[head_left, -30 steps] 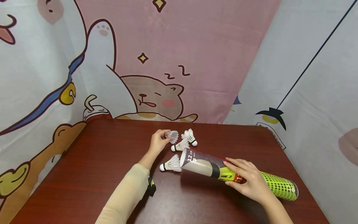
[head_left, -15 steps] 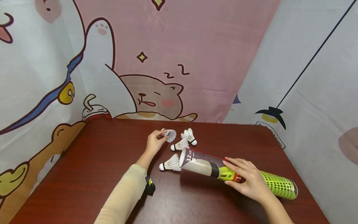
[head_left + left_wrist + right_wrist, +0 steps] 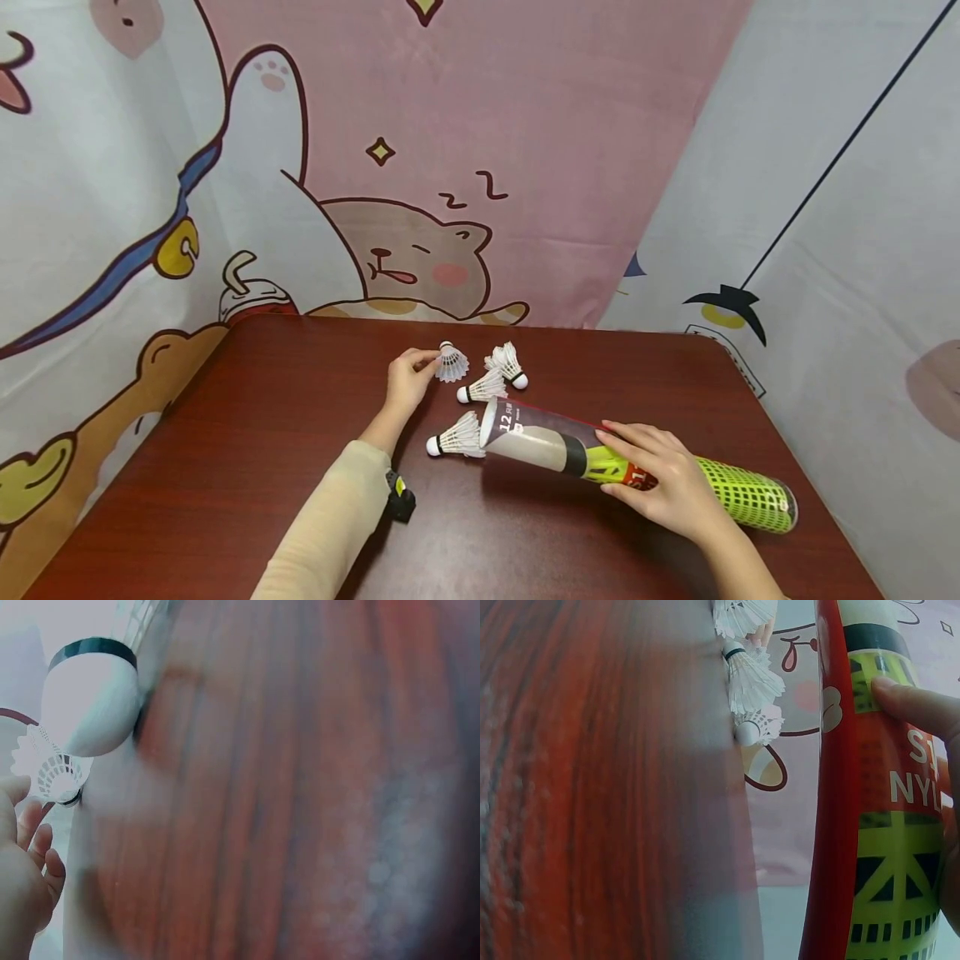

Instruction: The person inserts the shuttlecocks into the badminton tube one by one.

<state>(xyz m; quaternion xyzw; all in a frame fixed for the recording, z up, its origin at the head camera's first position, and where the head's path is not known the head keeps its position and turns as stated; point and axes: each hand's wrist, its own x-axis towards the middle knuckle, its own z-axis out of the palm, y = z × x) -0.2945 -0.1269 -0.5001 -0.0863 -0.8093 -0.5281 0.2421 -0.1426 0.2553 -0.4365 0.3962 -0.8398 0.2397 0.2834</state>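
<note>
A white shuttlecock (image 3: 452, 365) sits at the back of the table in the head view, cork pointing away. At its left edge are the fingertips of my left hand (image 3: 407, 377), clear of the cork; whether they still touch the skirt is hard to see. The left wrist view shows the left fingers (image 3: 41, 844) loosely bent beside a shuttlecock (image 3: 56, 776). My right hand (image 3: 670, 479) grips a yellow-green shuttlecock tube (image 3: 547, 442) lying at a slant, its mouth facing left. In the right wrist view, one right finger (image 3: 922, 705) presses along the tube's printed side.
Two shuttlecocks (image 3: 483, 387) (image 3: 510, 365) lie close together behind the tube's mouth. Another shuttlecock (image 3: 457, 437) lies right in front of that mouth, cork leftward. The brown table (image 3: 262, 467) ends at a cartoon-printed cloth (image 3: 562, 167). A black wrist camera (image 3: 401, 497) sits under the left sleeve.
My left hand has drawn back to the left, and its fingertips have come off the cork. The shuttlecock has turned from cork leftward to cork away. The right hand and tube stay put.
</note>
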